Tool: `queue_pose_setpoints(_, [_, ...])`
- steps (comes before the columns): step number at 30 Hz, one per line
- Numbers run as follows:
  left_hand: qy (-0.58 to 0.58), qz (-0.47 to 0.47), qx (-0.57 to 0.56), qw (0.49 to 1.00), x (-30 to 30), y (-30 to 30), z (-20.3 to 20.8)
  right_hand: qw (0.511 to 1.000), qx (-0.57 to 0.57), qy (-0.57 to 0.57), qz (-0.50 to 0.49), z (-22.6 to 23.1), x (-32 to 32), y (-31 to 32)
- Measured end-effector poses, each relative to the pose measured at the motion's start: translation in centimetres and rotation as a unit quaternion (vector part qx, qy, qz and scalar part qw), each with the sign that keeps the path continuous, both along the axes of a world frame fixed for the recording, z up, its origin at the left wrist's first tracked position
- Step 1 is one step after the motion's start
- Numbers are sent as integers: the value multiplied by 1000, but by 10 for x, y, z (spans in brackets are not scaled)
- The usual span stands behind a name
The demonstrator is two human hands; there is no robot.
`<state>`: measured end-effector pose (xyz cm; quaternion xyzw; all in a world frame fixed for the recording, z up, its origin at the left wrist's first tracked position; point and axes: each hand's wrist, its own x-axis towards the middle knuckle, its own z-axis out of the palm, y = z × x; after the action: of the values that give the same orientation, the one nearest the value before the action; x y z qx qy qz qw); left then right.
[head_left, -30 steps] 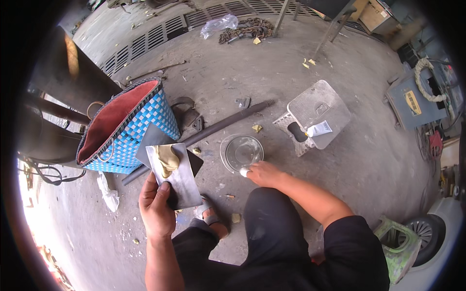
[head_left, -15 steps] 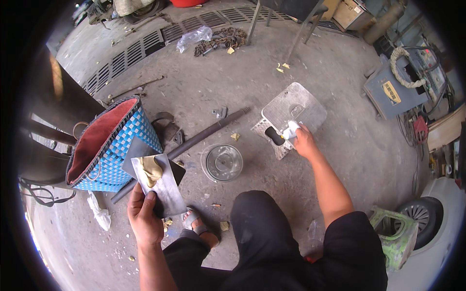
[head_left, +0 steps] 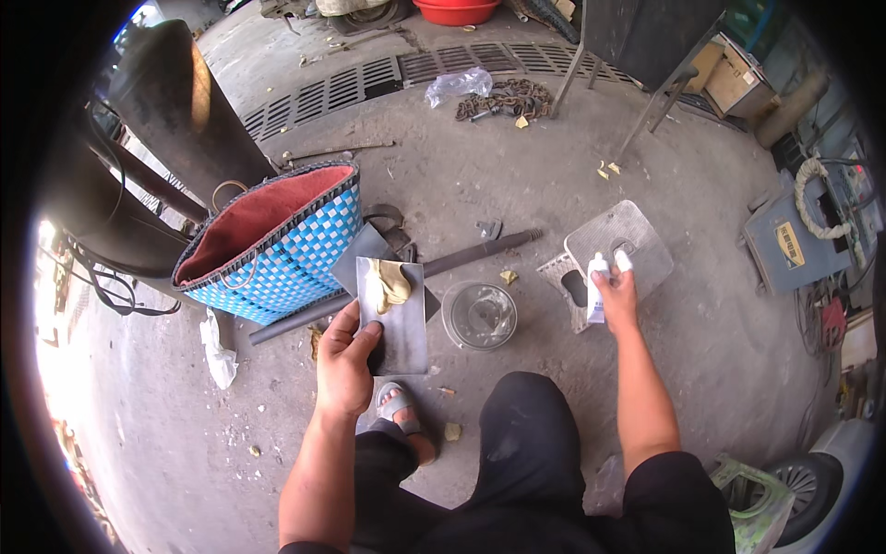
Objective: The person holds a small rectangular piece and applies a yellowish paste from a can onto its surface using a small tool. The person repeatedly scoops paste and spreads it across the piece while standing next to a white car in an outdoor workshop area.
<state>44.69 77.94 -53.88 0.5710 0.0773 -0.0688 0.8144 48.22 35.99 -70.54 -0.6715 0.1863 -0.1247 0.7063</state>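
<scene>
My left hand point(head_left: 349, 362) grips a flat grey plate point(head_left: 402, 346) by its lower left edge, thumb on top. A thick smear of yellowish putty point(head_left: 389, 286) sits on the plate's upper part. Behind it shows a darker grey sheet point(head_left: 367, 244); I cannot tell whether it is held too. At the right, my right hand point(head_left: 622, 300) is closed round a white tube point(head_left: 597, 294) with its tip upward. A small white piece point(head_left: 623, 261), perhaps its cap, pokes up from the same fingers. Beneath that hand lies a ribbed grey metal board point(head_left: 637, 226) with a cut-out end.
A round clear tub point(head_left: 480, 317) stands between my hands. Beyond it a threaded metal rod point(head_left: 489, 249) lies beside a blue-and-white woven bag point(head_left: 305, 235). Tall dark cylinders point(head_left: 185, 102) stand left, a grey machine point(head_left: 794, 240) right. A rusty chain point(head_left: 517, 100) lies near a drain grate point(head_left: 369, 83).
The view has swung leftward, so everything sits further right in it. My right hand has turned and lifted off the board, bringing the tube upright into sight. The plate stays in my left hand.
</scene>
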Motion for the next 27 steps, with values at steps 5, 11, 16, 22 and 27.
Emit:
queue_pose_setpoints(5, [-5, -8, 8, 1000, 5, -3, -2, 967, 249, -26, 54, 33, -24, 81])
queue_pose_setpoints(11, [-6, -24, 18, 1000, 14, -8, -6, 951, 250, -64, 168, 78, -36, 147])
queue_pose_setpoints(16, [-23, -24, 83, 996, 20, -12, -11, 963, 126, -106, 215, 112, -34, 160])
queue_pose_setpoints(22, [-72, -29, 162, 984, 25, -16, -17, 974, 78, -86, 192, 129, -33, 172])
queue_pose_setpoints(27, [-80, -46, 176, 980, 24, -19, -17, 971, 51, -75, 222, 134, -34, 187])
